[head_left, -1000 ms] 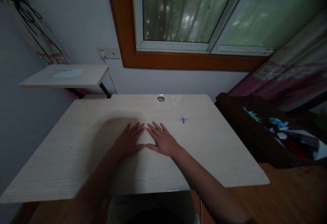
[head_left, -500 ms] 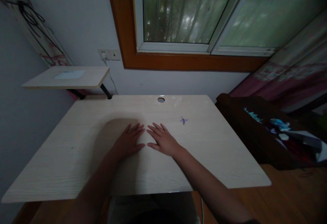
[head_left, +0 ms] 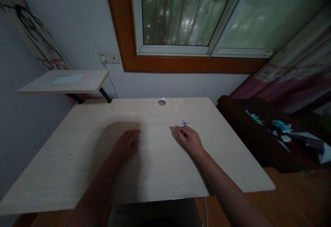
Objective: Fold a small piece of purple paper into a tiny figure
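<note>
A small purple thing [head_left: 185, 122], shaped like a tiny folded figure, lies on the pale wooden desk [head_left: 77, 171] to the right of the middle. My right hand [head_left: 188, 138] reaches to it, fingers curled, fingertips just at its near side; whether they touch it I cannot tell. My left hand [head_left: 126, 142] rests palm down on the desk left of the middle, its fingers stretched out together and holding nothing.
A cable hole [head_left: 161, 102] sits at the desk's far edge. A raised side shelf [head_left: 64, 81] with a white sheet stands at the back left. A dark wooden bed frame [head_left: 248, 130] with bedding is close on the right. A wall socket [head_left: 108, 57] and window are behind.
My right hand has left my left hand's side and moved right and forward to the purple thing, its fingers curling. My left hand has drawn slightly left.
</note>
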Demonstrator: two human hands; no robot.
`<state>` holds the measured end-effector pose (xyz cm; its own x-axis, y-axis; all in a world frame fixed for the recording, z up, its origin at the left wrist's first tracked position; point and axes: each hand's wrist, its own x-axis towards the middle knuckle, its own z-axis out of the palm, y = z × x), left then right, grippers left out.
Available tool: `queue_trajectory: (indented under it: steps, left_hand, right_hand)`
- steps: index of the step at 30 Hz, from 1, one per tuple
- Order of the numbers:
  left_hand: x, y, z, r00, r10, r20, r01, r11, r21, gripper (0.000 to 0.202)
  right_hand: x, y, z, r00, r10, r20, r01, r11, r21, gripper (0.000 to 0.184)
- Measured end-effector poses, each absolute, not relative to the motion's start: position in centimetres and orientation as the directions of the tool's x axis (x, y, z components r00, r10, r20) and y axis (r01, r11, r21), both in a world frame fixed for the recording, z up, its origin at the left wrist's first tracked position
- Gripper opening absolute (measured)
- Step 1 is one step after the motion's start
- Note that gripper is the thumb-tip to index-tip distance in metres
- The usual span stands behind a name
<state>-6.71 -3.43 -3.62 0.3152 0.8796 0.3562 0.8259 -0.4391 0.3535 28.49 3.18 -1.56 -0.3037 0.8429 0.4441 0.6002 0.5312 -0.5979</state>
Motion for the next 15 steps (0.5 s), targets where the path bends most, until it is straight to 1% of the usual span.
queue_trajectory:
  steps: [2,7,10,15]
  left_hand:
    - [-6.7,-3.4,-3.5,0.304,0.880,0.365,0.820,-0.437,0.370,0.039]
    - [-6.8,-3.5,-3.2,0.275,0.881,0.385,0.812,-0.427,0.398,0.031]
    - [-6.9,-3.5,-3.1,0.266,0.883,0.386,0.814,-0.420,0.401,0.028]
    - [-7.1,-3.3,-3.1,0.245,0.897,0.368,0.819,-0.395,0.416,0.030]
  right_hand:
    - [29.6,4.0,-2.0,-0.202,0.857,0.473,0.637,0.482,-0.602,0.025]
    - [30.5,5.2,-3.1,0.024,0.898,0.440,0.676,0.310,-0.669,0.032]
    - [30.3,5.2,-3.3,0.046,0.898,0.438,0.709,0.280,-0.647,0.036]
    - [30.2,5.1,-3.1,0.027,0.898,0.439,0.774,0.259,-0.578,0.039]
